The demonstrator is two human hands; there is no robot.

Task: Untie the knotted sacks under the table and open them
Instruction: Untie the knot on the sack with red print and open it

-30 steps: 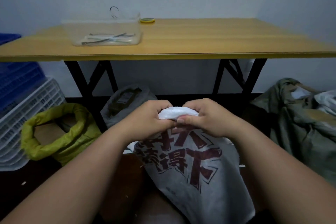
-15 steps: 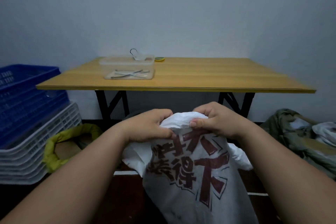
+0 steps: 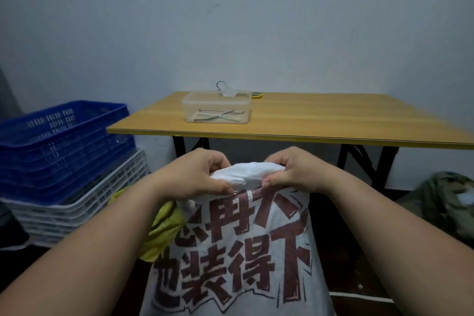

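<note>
The white sack, printed with large dark-red characters, hangs in front of the table's near edge. The left hand and right hand both pinch its bunched top. A yellow-green sack sits behind it, stacked crates at left; a clear box stands on the table.
</note>
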